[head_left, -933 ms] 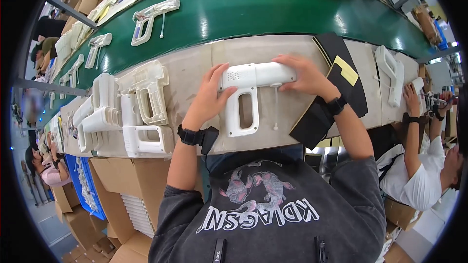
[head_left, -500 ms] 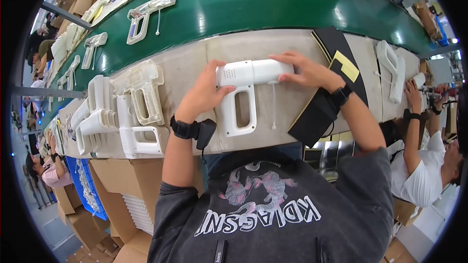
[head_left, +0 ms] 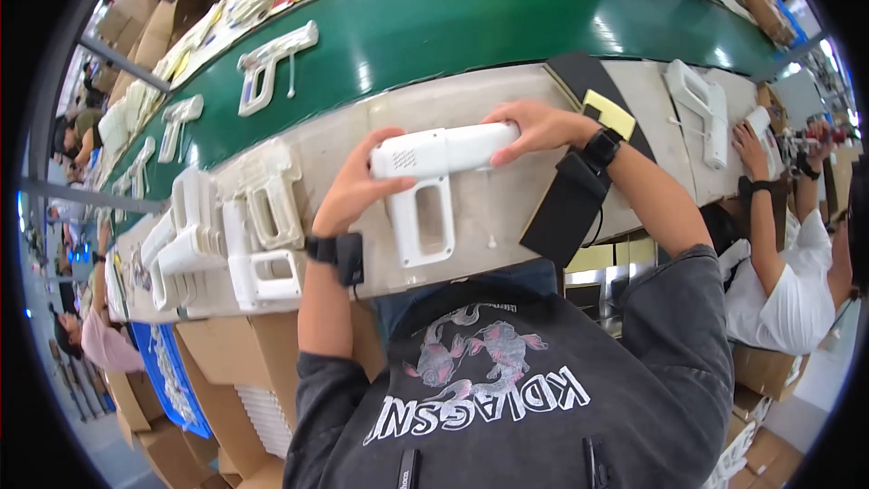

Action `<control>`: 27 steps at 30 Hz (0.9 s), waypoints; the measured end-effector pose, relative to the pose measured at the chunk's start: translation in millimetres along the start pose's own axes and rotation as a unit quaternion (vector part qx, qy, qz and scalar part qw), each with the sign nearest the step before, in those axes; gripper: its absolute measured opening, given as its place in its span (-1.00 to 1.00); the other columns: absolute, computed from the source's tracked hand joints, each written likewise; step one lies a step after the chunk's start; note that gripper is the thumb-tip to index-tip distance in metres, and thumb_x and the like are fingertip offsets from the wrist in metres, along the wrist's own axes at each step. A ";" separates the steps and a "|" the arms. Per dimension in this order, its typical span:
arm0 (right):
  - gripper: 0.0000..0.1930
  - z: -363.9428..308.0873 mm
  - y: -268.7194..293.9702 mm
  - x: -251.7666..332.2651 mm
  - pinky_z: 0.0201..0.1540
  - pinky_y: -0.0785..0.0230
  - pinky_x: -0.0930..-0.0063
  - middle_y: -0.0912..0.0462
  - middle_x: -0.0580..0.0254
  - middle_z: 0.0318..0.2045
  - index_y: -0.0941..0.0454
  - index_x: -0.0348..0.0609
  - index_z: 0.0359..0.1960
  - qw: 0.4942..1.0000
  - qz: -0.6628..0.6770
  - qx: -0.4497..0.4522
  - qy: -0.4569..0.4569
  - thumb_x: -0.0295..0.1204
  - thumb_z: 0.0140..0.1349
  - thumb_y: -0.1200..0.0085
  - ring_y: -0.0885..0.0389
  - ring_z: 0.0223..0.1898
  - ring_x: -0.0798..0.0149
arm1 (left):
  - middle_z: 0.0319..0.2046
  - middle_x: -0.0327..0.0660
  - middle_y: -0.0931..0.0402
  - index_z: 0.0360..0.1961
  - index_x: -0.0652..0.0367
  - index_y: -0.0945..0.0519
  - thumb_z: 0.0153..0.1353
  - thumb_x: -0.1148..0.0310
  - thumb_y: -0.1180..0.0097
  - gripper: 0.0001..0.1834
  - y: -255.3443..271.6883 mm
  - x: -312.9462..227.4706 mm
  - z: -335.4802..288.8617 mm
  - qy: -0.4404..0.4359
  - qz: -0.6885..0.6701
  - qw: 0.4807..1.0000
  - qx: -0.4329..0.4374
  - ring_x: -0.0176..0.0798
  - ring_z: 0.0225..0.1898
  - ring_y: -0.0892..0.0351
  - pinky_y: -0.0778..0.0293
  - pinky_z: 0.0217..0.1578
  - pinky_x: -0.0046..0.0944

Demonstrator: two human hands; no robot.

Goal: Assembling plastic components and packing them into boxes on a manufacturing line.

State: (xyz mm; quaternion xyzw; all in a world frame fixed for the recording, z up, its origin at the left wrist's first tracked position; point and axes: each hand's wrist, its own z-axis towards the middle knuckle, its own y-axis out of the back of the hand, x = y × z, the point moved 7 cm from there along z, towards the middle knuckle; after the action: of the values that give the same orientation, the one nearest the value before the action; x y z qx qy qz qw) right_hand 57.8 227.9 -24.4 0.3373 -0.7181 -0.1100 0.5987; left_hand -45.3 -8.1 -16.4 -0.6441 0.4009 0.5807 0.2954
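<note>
A white gun-shaped plastic casing lies on its side in front of me, its loop handle pointing toward me. My left hand grips the vented left end of its barrel, thumb on the near side and fingers on the far side. My right hand closes round the barrel's right end, thumb on the near side. A thin white tube with a small tip hangs from beneath the barrel, right of the handle. The palms hide both barrel ends in part.
White casings and shells stand grouped on the table at left. A black board and yellow pad lie at right. Beyond runs a green conveyor carrying more casings. A co-worker's hand works at far right; cardboard boxes stand below left.
The whole view has turned slightly, so the casing appears lower and further left. Both hands keep about the same grip on it.
</note>
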 end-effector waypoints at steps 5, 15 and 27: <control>-0.32 -49.6 -11.5 36.6 0.02 -0.45 0.46 -0.66 0.20 -0.08 -0.53 -0.31 0.16 0.984 0.176 -0.019 0.010 -0.19 0.06 -0.48 -0.60 -0.07 0.37 | 0.14 -0.20 -0.38 0.40 0.14 -0.28 -0.11 0.51 -0.46 -0.02 -18.1 -38.7 -26.0 -0.056 -0.045 0.996 -0.053 -0.25 0.17 -0.43 -0.37 0.21 -0.27; -0.44 -231.0 44.2 -8.9 -0.04 -0.58 0.31 -0.63 0.14 -0.02 -0.41 -0.27 0.25 0.807 0.452 -0.378 -0.040 -0.29 0.27 -0.27 -0.67 -0.07 0.26 | 0.38 0.01 -0.27 0.48 0.18 -0.18 0.53 0.12 0.07 -0.38 -21.4 -73.8 -27.9 -0.131 -0.026 0.985 -0.111 -0.07 0.27 -0.43 -0.40 0.23 -0.06; -0.53 -365.7 100.4 -236.0 -0.02 -0.52 0.21 -0.57 0.25 -0.07 -0.44 -0.06 0.17 0.475 0.508 -0.716 -0.061 -0.24 0.30 -0.29 -0.53 -0.04 0.23 | 0.14 -0.17 -0.55 0.23 0.21 -0.50 0.49 0.31 -0.02 -0.64 -50.9 -8.1 -27.8 0.025 -0.079 0.996 -0.035 -0.24 0.10 -0.57 -0.48 0.06 -0.27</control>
State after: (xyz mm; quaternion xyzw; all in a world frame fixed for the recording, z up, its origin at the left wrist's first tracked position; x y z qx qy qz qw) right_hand 377.0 538.5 -58.7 -0.6397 -0.4704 -0.2827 0.5381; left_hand 12.6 -4.6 -8.6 -0.6976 0.3358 0.5532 0.3075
